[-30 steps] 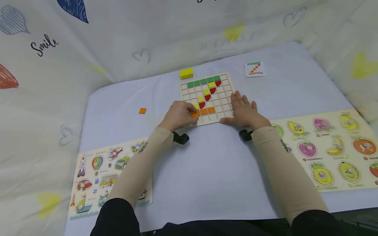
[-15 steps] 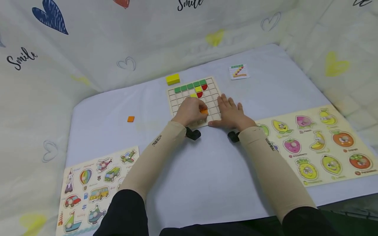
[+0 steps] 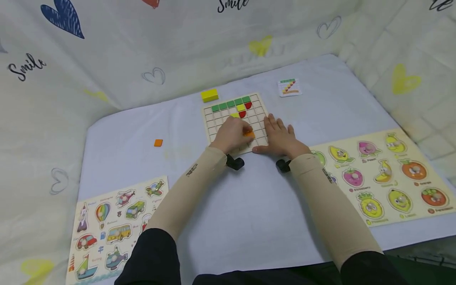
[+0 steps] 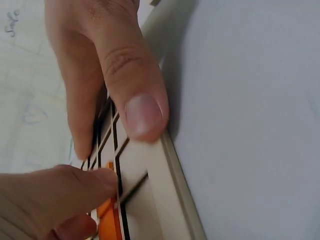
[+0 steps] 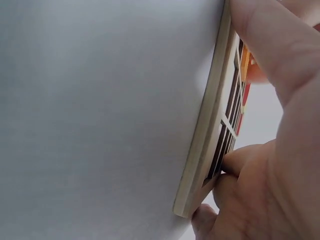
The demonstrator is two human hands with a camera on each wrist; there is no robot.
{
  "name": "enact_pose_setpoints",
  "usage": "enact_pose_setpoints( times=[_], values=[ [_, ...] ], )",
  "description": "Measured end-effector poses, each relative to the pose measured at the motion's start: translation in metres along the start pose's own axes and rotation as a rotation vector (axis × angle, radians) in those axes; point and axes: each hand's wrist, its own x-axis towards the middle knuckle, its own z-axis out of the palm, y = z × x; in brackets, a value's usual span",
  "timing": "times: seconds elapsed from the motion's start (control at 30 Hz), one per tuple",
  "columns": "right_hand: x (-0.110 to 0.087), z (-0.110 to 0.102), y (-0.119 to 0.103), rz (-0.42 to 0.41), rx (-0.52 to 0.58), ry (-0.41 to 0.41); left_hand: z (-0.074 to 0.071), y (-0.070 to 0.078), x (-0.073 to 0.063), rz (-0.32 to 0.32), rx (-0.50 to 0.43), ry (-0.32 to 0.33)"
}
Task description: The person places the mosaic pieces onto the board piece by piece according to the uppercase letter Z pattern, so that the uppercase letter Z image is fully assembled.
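A pale grid board [image 3: 261, 118] lies on the table in the head view. Along its top runs a row of green square tiles [image 3: 230, 103]; yellow tiles [image 3: 241, 107] and red rounded tiles [image 3: 248, 105] step diagonally below. My left hand [image 3: 231, 134] reaches over the lower board and hides much of the pattern, thumb and fingers curled at an orange tile [image 3: 249, 134]. In the left wrist view, the thumb sits right at the orange tiles [image 4: 107, 220]. My right hand [image 3: 281, 136] rests with straight, spread fingers along the board's right side, its thumb at the front edge.
One loose orange tile [image 3: 158, 143] lies left of the board. Behind it stands a yellow block [image 3: 209, 95]; a pattern card [image 3: 289, 87] is at the back right. A vehicle puzzle [image 3: 117, 217] lies front left, a fruit puzzle [image 3: 374, 190] front right.
My left hand has moved right along the orange row, from its left end to its right end, covering the lower pattern. My right hand stays at the board's side. The head view has shifted.
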Motion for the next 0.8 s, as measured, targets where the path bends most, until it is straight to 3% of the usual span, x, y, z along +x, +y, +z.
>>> enact_pose_setpoints(
  times=[0.2,0.37,0.57,0.8],
  values=[
    [-0.006,-0.004,0.003,0.004,0.012,-0.012,-0.016,-0.029,-0.019,-0.046,-0.030,0.044],
    [-0.009,-0.007,0.003,0.013,0.018,-0.025,-0.036,-0.077,-0.037,-0.116,-0.009,0.070],
    [-0.004,-0.007,-0.003,-0.004,0.015,-0.034,-0.060,-0.136,-0.067,-0.160,0.074,0.043],
    [0.001,-0.006,-0.008,-0.025,0.005,-0.039,-0.081,-0.192,-0.099,-0.196,0.126,0.079]
  ],
)
